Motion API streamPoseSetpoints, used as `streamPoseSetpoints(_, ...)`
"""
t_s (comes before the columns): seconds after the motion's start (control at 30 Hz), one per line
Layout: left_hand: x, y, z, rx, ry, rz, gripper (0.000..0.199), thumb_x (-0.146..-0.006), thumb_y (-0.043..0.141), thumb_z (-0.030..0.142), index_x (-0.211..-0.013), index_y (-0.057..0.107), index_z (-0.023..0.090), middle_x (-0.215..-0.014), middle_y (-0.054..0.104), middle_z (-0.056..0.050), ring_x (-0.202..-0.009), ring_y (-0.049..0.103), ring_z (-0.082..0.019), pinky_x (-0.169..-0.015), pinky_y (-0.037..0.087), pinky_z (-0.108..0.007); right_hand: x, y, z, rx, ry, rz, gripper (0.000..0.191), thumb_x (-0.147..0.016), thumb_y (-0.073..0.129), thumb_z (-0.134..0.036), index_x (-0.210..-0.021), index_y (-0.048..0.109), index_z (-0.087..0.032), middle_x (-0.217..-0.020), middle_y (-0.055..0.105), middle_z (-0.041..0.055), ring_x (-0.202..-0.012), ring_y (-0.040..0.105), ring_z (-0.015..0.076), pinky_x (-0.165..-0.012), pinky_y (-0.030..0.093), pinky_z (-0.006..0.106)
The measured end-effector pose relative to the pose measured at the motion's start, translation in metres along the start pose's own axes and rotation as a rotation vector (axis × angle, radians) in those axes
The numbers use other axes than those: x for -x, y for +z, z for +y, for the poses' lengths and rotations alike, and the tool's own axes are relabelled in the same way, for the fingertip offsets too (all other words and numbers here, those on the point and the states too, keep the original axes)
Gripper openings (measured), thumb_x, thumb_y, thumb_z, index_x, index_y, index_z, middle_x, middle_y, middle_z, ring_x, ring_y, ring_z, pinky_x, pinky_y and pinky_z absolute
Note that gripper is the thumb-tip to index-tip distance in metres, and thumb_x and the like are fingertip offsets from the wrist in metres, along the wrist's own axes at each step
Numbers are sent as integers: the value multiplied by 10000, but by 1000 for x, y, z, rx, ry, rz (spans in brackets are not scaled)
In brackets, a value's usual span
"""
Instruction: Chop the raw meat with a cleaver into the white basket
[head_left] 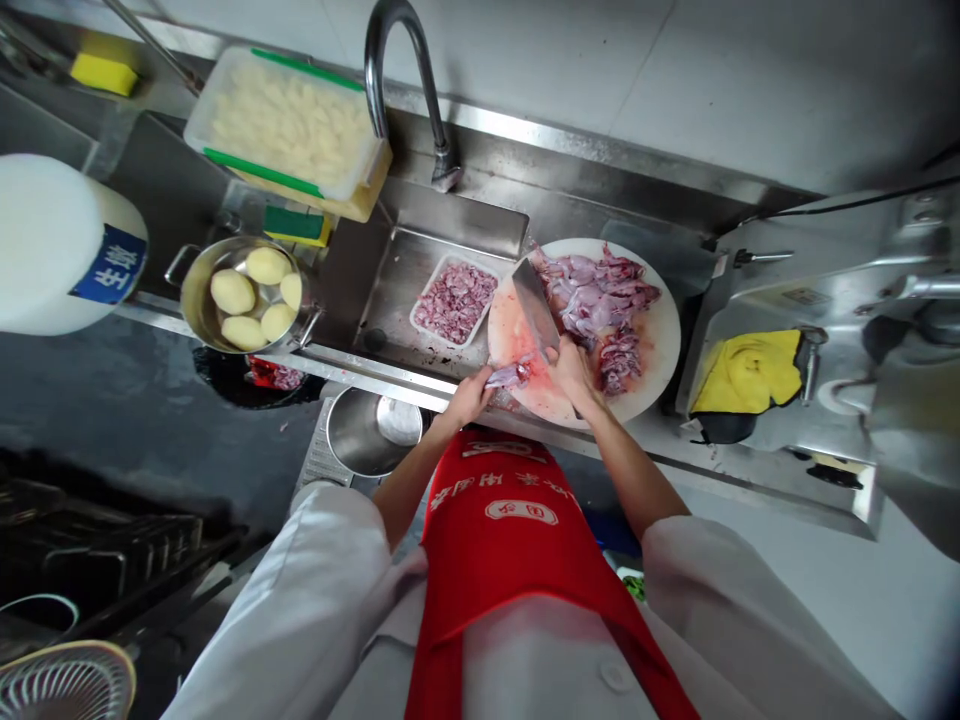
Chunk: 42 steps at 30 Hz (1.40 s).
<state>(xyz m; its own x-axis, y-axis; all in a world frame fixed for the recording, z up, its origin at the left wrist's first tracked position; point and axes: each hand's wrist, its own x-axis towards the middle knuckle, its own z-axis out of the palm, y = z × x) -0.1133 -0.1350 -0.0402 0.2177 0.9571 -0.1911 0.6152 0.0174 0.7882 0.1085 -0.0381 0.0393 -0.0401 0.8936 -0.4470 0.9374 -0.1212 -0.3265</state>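
I watch a limp, slick strip of raw meat (pixel 508 376) on the near left part of the board, pinched at one end by the left hand (pixel 471 396). The right hand (pixel 571 370) is closed round the handle of a broad steel cleaver (pixel 534 308); whether its edge touches the strip I cannot tell. For a clean cut, I'd keep the strip taut, the left fingertips curled back and the flat blade upright, since wet flesh probably slides. Beneath both is a round, pale cutting board (pixel 507 325), stained pink. Beyond the right hand lies a glossy, purplish meat pile (pixel 600 288); just to its right, a chopped heap (pixel 621 362). Beyond the left hand sits a white tray (pixel 415 318) of small, ragged bits; well left, smooth potatoes (pixel 244 318) fill a shiny pot (pixel 196 310).
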Motion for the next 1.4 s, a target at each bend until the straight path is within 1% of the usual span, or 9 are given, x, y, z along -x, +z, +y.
streamPoseSetpoints(0.17,-5,2,-2,16,-21,6,112,-917,488,241,-995,556,199,-885,654,-78,-846,617,-241,-783,450,-305,14,9,-13,-22,-11,6,306,-1006,481,-331,-1209,607,-139,-1084,740,168,-1020,701,249,-761,464,253)
streamPoseSetpoints(0.33,3,2,-13,15,-44,5,95,-918,478,232,-986,538,207,-834,642,-65,-788,604,-236,-743,439,-302,5,17,-11,-45,37,-11,309,-987,510,-316,-1211,607,-127,-1070,741,167,-994,710,257,-744,469,264)
streamPoseSetpoints(0.6,18,10,-28,83,-47,35,54,-920,474,244,-954,495,207,-816,622,-57,-765,598,-217,-728,445,-296,-7,-6,12,-55,51,78,276,-976,494,-231,-1163,627,-77,-1086,729,211,-1021,694,265,-806,473,275)
streamPoseSetpoints(0.77,15,15,-23,95,-40,33,56,-924,468,251,-958,482,209,-832,617,-56,-764,588,-212,-722,446,-296,16,29,-2,-182,-6,20,309,-977,490,-259,-1199,631,-97,-1071,743,163,-1002,697,239,-822,502,275)
streamPoseSetpoints(0.9,22,-2,-25,105,-75,86,75,-911,477,278,-944,479,210,-772,584,-36,-701,560,-208,-690,431,-304,17,42,15,-209,29,50,350,-961,496,-275,-1235,625,-98,-1125,731,181,-1063,687,255,-868,506,291)
streamPoseSetpoints(1.03,35,-39,-26,137,-78,277,116,-921,482,320,-930,481,204,-783,577,-28,-709,551,-191,-703,436,-302,8,17,60,-22,123,79,377,-974,497,-317,-1246,609,-83,-1112,722,213,-1067,680,295,-863,490,325)
streamPoseSetpoints(1.2,21,-69,10,143,-9,357,135,-938,511,315,-963,524,183,-762,564,-7,-659,508,-150,-645,411,-271,18,-10,81,144,91,31,341,-986,484,-305,-1229,604,-98,-1070,724,196,-1007,681,292,-811,466,315)
streamPoseSetpoints(1.3,-12,-54,44,121,96,255,169,-923,551,282,-1056,558,178,-810,602,-20,-684,535,-159,-674,438,-283,32,-10,74,159,42,-12,329,-1004,456,-305,-1229,600,-113,-1065,728,181,-995,682,278,-792,454,299)
streamPoseSetpoints(1.4,-44,-21,64,30,153,137,308,-878,598,221,-1181,571,175,-1043,635,-89,-913,588,-223,-848,475,-342,46,-6,72,150,34,-53,297,-1006,467,-286,-1203,608,-115,-1074,727,176,-1025,678,269,-798,444,287)
